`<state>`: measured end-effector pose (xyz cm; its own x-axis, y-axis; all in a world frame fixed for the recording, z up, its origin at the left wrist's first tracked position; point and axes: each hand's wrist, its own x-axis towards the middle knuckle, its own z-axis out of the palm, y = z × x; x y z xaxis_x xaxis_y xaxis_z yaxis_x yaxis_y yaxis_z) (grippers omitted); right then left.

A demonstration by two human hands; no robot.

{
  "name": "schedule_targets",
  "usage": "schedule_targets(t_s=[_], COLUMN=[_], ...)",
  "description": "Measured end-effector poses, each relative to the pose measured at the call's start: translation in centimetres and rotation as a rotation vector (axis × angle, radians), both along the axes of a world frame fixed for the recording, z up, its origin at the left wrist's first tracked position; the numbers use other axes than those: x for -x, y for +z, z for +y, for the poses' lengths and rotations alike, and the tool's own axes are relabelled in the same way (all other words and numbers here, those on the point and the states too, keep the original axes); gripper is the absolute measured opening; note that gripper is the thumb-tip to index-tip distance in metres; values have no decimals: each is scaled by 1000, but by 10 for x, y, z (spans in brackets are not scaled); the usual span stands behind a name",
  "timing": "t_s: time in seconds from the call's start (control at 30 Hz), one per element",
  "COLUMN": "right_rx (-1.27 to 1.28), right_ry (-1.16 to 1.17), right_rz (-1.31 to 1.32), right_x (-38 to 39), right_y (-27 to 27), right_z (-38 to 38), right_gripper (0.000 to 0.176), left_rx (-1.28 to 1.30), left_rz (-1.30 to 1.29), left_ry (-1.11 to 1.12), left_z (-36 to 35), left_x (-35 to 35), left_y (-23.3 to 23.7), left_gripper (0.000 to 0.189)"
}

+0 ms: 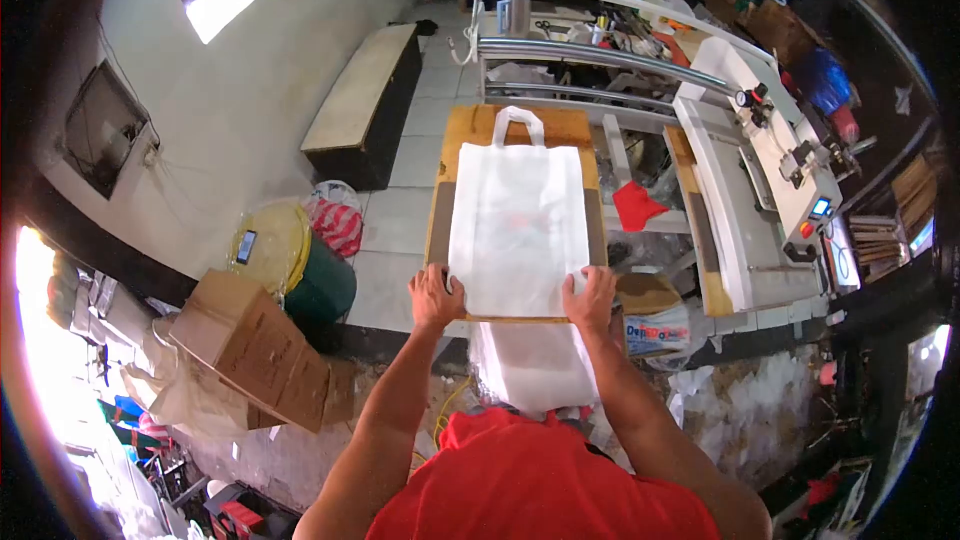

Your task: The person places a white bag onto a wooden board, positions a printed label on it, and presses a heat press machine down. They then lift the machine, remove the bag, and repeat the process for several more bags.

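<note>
A white bag with a loop handle (518, 210) lies flat on a wooden board (468, 124), its handle pointing away from me. My left hand (435, 297) is closed at the bag's lower left corner, thumb on the cloth and fingers curled at the board's edge. At the lower right corner my right hand (592, 297) grips in the same way. Under the board's near end, a stack of white material (540, 370) hangs or rests close to my body; its kind is not plain.
To the right stands a heat press machine (770, 180) with a lit display and metal rails. A red cloth piece (638, 206) lies beside the board. At left are a cardboard box (240, 335), a green drum (325, 285) and a long bench (365, 90).
</note>
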<state>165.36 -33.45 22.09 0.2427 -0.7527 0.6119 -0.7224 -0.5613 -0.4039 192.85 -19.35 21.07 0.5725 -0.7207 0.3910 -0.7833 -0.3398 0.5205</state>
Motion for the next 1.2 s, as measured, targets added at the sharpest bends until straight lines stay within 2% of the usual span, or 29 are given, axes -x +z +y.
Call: schedule_targets(t_s=[0.23, 0.4, 0.63, 0.7, 0.73, 0.77, 0.8, 0.83, 0.87, 0.9, 0.93, 0.97, 1.0, 1.07, 1.1, 1.13, 1.17, 1.2], right_rx=[-55, 10, -35, -234, -243, -346, -446, -476, -487, -499, -516, -558, -586, -887, -971, -998, -955, -907], right_ry=[-6, 18, -29, 23, 7, -15, -50, -209, -271, -238, -187, -127, -146, -53, -51, -48, -100, -150], right_rz=[1, -38, -12, -381, -381, -604, -829, -832, -819, -593, -369, -99, -90, 271, 335, 342, 347, 350], right_x=[2, 2, 5, 11, 23, 41, 62, 80, 111, 147, 180, 216, 246, 294, 320, 329, 337, 342], right_y=[-2, -6, -8, -1, -10, -25, -43, -23, -37, -60, -87, -128, -148, -182, -215, -221, -222, -229], right_z=[-1, -3, -7, -7, -13, -21, -24, -13, -3, 4, 7, 17, 31, 47, 47, 41, 27, 9], right_gripper=[31, 32, 41, 41, 41, 41, 40, 31, 31, 27, 25, 25, 25, 24, 27, 27, 26, 26], left_rx=[0, 80, 89, 117, 147, 197, 239, 172, 156, 159, 159, 194, 152, 84, 95, 70, 111, 115], left_rz=[82, 29, 7, 14, 17, 62, 112, 98, 135, 207, 123, 215, 144, 195, 102, 141, 58, 146], left_ry=[-15, 9, -54, -39, -17, 2, 16, 48, 31, 52, 16, 6, 1, 70, 34, 35, 91, 191], left_z=[0, -1, 1, 0, -1, -3, -4, -3, -3, -3, -4, -5, -5, -5, -5, 2, -4, -2], left_x=[-2, 0, -4, -5, -7, -8, -9, -8, -3, 0, 0, 0, 2, 5, 0, -13, -2, -9], left_y=[-3, -7, -7, -9, -11, -15, -21, -16, -6, -7, -3, -7, -1, 1, -4, -19, -8, -17], left_gripper=[21, 20, 17, 16, 15, 13, 12, 12, 12, 14, 16, 19, 21, 39, 50, 53, 50, 45])
